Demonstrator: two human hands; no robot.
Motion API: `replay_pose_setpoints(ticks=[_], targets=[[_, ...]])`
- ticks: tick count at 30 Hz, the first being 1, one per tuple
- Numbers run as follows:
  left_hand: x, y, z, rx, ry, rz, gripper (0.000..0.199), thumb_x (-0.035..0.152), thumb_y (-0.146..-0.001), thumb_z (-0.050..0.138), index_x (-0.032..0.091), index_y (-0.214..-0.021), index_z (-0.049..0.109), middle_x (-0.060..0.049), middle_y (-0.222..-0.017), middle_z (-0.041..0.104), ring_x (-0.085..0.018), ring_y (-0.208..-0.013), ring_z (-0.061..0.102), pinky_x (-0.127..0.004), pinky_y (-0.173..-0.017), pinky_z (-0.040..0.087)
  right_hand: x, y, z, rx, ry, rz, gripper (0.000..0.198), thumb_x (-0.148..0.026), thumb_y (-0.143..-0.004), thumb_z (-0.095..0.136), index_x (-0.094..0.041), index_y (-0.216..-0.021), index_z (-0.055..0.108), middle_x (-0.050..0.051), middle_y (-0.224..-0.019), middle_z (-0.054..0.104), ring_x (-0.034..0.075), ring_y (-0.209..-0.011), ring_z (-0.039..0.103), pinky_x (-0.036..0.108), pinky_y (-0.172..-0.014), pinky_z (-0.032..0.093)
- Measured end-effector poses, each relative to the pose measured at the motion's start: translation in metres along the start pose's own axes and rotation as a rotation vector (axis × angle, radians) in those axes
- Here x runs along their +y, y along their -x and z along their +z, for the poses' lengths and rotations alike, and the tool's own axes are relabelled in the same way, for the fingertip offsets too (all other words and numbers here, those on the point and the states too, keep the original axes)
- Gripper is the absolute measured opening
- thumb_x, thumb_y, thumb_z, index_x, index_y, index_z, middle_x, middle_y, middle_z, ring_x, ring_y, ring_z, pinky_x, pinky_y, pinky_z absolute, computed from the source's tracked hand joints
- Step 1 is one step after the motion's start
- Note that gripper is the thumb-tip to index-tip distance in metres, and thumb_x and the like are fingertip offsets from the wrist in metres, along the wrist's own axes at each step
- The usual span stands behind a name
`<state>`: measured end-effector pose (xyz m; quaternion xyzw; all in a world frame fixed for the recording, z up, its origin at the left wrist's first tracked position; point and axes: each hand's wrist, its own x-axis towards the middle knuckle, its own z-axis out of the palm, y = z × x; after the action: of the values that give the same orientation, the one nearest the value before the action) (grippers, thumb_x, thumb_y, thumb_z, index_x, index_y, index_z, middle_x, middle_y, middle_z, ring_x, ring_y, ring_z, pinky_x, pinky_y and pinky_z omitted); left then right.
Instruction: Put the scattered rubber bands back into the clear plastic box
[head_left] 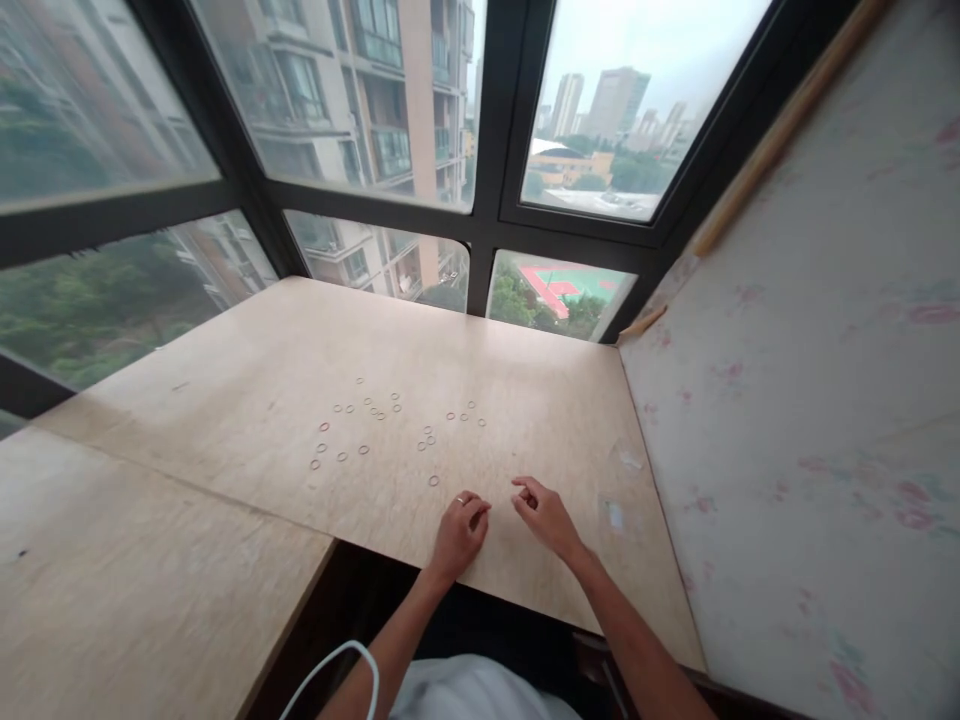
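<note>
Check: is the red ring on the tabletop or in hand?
On the wooden tabletop: the red ring lies flat, apart from the left hand and right hand.

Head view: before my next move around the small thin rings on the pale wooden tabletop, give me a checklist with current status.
1. Left hand and right hand apart: ok, a gap shows between them.
2. Left fingertips free of any item: cannot tell, they are pinched close.
3. Small thin rings spaced singly: not ok, some sit close and seem to touch.
4. Small thin red ring out of both hands: ok, it lies at the scatter's left side.
5. Clear plastic packet away from the hands: ok, it lies right of the right hand.
6. White cable off the left forearm: cannot tell, they overlap in view.
</note>
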<state>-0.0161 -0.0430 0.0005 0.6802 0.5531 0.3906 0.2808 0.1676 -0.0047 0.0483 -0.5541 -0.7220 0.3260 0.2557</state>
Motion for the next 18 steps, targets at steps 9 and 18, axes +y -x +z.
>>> replay_pose_setpoints(ticks=[9, 18], targets=[[-0.010, 0.005, -0.007, -0.038, 0.165, 0.045, 0.021, 0.010, -0.081, 0.051, 0.021, -0.089, 0.066, -0.008, -0.094, 0.062, -0.021, -0.089, 0.060, -0.035, -0.080, 0.049, -0.074, -0.130, 0.072, -0.239, 0.324, -0.102, 0.025, -0.021, -0.084, 0.061, -0.019, -0.109, 0.063, -0.001, -0.078, 0.067, 0.014, -0.074, 0.063, 0.025, -0.070, 0.048], [-0.013, 0.008, -0.010, -0.035, 0.263, 0.040, 0.020, 0.008, -0.082, 0.051, 0.020, -0.089, 0.065, -0.006, -0.088, 0.062, -0.018, -0.081, 0.059, -0.030, -0.074, 0.047, -0.082, -0.165, 0.099, -0.460, 0.626, -0.132, 0.032, -0.034, -0.093, 0.058, -0.018, -0.120, 0.057, 0.008, -0.121, 0.059, 0.021, -0.101, 0.061, 0.042, -0.085, 0.052]])
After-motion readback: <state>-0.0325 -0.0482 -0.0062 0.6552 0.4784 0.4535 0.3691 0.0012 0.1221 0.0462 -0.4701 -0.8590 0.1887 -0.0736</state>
